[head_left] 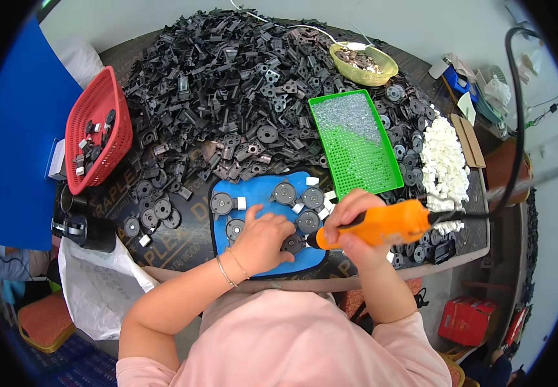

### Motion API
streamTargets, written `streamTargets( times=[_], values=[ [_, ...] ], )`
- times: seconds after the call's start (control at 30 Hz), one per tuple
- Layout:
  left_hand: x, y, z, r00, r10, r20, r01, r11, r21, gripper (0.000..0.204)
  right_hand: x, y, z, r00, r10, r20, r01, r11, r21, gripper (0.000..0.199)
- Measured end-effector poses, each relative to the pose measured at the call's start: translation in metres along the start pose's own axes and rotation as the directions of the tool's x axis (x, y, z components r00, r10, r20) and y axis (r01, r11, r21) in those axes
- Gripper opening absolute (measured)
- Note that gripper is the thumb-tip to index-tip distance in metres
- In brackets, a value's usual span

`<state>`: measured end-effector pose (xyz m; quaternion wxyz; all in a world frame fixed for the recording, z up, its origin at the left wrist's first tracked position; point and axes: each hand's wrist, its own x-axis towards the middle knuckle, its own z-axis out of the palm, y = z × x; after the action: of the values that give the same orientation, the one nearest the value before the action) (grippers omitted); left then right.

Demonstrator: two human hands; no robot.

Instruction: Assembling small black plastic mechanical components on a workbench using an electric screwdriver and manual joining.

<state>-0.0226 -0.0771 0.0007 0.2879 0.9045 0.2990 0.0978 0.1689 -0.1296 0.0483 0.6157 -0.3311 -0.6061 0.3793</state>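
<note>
Right now the left hand (265, 238) rests palm down over the blue mat (263, 188), thumb and nearer fingers closed about a round black part (293, 244), with one finger stretched out toward the mat's far edge. That part sits on the mat's right portion, close to the middle of the table's near edge. The right hand (354, 226) is wrapped around an orange power screwdriver (388, 222), which lies almost level, its dark nose pointing left at the part; whether the tip touches it, I cannot tell.

Around the hands, more round black pieces (284, 193) lie on the mat, several with white blocks (312, 181) against or near them. Just beyond the mat's far right corner, a green tray (363, 164) slants across the table (192, 242), small silver pieces heaped at its far end. A big mound of black parts (221, 77) spreads along the table's far edge. Toward the far right corner stands a yellow basket (376, 79); down the right edge runs a pile of white pieces (445, 161). At the left edge, a red basket (119, 132) leans, holding black and white parts.
</note>
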Motion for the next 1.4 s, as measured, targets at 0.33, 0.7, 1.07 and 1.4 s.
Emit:
streamTargets(
  times=[0.33, 0.7, 1.07, 1.4],
  values=[
    [0.006, 0.006, 0.003, 1.000, 0.012, 0.024, -0.013, 0.999, 0.035, 0.037, 0.016, -0.018, -0.035, 0.978, -0.099, -0.185, 0.139, 0.965, 0.222, 0.021],
    [-0.001, 0.018, 0.007, 0.998, -0.029, -0.051, 0.032, 0.998, 0.058, 0.040, 0.026, 0.019, -0.101, 0.884, -0.355, -0.304, 0.174, 0.854, -0.490, 0.020],
    [-0.006, 0.016, 0.007, 0.995, -0.021, -0.101, 0.025, 0.999, 0.036, 0.048, 0.027, 0.028, -0.101, 0.888, -0.322, -0.329, 0.160, 0.886, -0.434, 0.021],
    [-0.009, 0.011, 0.007, 0.995, -0.031, -0.100, 0.034, 0.999, 0.029, 0.051, 0.030, 0.006, -0.087, 0.856, -0.216, -0.469, 0.114, 0.965, -0.237, 0.020]
  ],
)
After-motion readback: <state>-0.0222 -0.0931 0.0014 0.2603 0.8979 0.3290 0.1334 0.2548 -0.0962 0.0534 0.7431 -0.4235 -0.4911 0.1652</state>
